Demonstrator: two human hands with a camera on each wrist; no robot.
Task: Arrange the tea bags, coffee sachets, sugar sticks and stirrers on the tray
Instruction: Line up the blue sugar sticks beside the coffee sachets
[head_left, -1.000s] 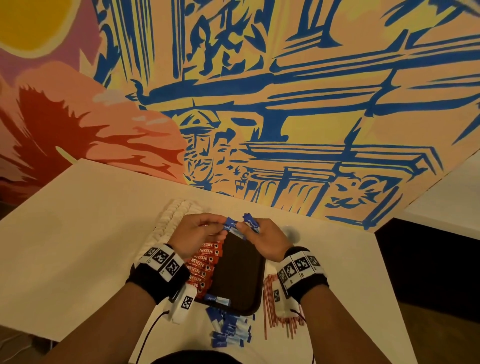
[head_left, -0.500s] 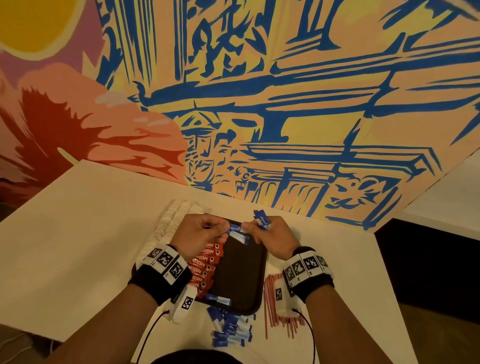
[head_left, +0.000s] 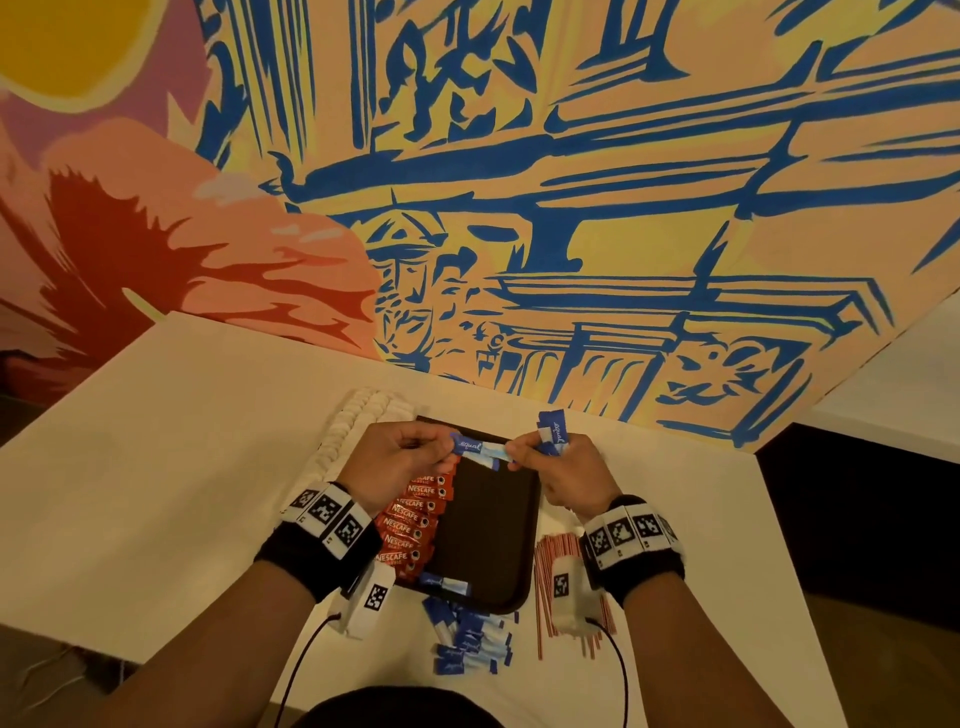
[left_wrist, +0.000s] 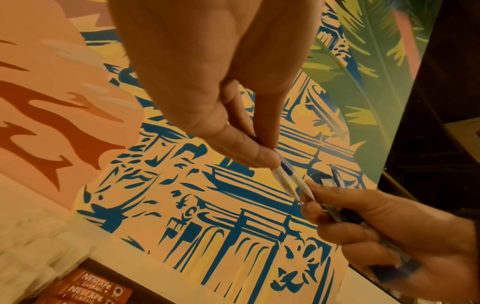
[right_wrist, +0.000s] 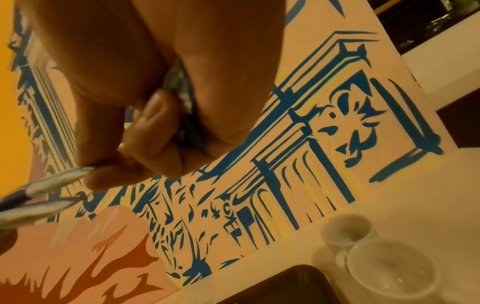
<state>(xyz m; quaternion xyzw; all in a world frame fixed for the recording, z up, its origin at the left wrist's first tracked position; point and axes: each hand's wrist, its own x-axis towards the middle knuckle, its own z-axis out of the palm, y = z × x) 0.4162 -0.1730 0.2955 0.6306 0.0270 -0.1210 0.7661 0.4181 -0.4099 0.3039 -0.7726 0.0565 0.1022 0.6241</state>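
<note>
Above the tray's (head_left: 519, 525) far end, left hand (head_left: 395, 462) and right hand (head_left: 558, 475) pinch opposite ends of a sugar stick (head_left: 480, 451), probably light, limp and best gripped by its ends.

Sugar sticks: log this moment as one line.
left hand pinches sugar sticks | right hand pinches other end, grips spare sticks | above tray | coffee sachets on tray
</note>
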